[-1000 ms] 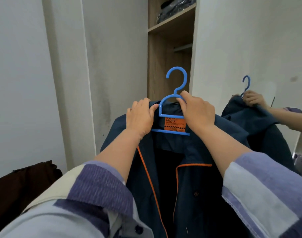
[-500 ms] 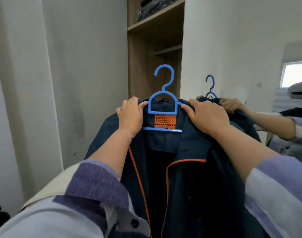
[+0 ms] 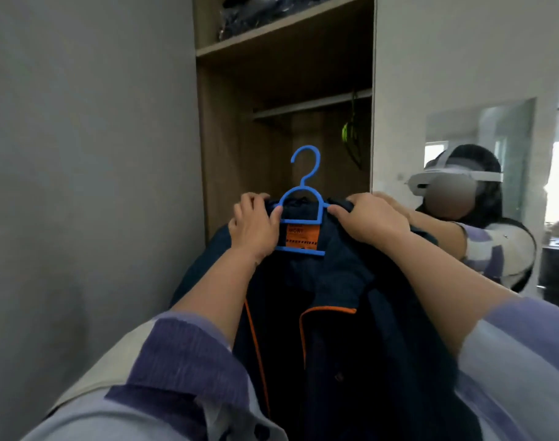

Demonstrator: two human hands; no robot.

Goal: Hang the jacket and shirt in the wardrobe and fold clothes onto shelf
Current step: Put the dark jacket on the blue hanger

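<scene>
The wardrobe (image 3: 284, 90) has come closer, and its rail (image 3: 310, 105) now shows above the hanger (image 3: 303, 205). The left hand (image 3: 256, 226) and right hand (image 3: 372, 219) each grip a jacket (image 3: 335, 313) shoulder below the rail. Hooking it on comes next.

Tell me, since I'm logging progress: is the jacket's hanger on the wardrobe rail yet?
Not yet. The blue hanger hook is free, below the rail; the left hand and right hand grip the navy jacket shoulders.
</scene>
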